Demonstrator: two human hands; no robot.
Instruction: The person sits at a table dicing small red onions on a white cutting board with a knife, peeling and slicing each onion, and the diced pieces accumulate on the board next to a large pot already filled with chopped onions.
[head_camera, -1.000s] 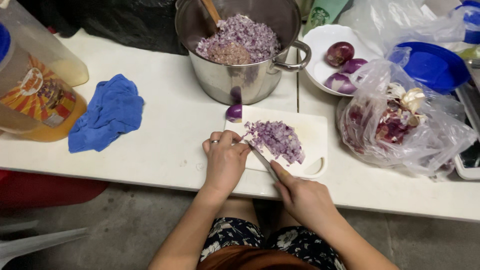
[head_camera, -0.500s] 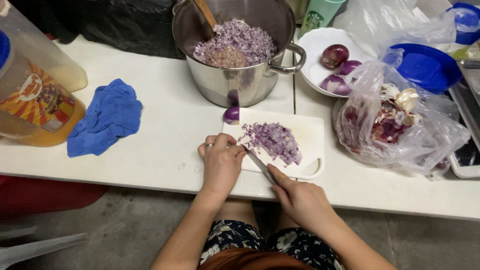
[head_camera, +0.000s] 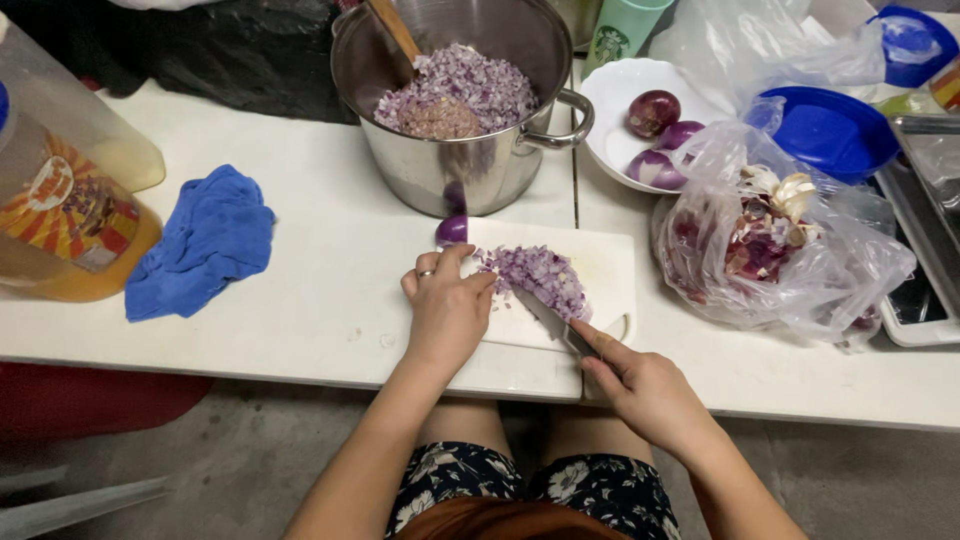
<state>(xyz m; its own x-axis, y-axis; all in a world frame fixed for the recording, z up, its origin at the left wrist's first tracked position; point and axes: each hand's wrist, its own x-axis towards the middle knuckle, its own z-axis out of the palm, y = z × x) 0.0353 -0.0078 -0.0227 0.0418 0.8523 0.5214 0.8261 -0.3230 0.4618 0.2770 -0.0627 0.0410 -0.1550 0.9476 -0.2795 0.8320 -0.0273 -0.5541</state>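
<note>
A white cutting board (head_camera: 605, 268) lies at the table's near edge with a pile of chopped red onion (head_camera: 543, 279) on it. My right hand (head_camera: 640, 385) grips the handle of a knife (head_camera: 545, 316), whose blade points up-left into the pile. My left hand (head_camera: 447, 308), a ring on one finger, rests on the board's left part with fingertips beside the blade and the pile. A half onion piece (head_camera: 452, 230) sits at the board's far left corner.
A steel pot (head_camera: 455, 170) of chopped onion with a wooden spoon (head_camera: 392, 28) stands behind the board. A white plate (head_camera: 615, 110) holds peeled onions (head_camera: 653, 110). Right: plastic bag of peels (head_camera: 775, 250), blue lid (head_camera: 835, 130). Left: blue cloth (head_camera: 205, 240), oil jug (head_camera: 65, 215).
The view has shifted slightly. My hands stay at the board; the knife blade has moved a little against the onion pile.
</note>
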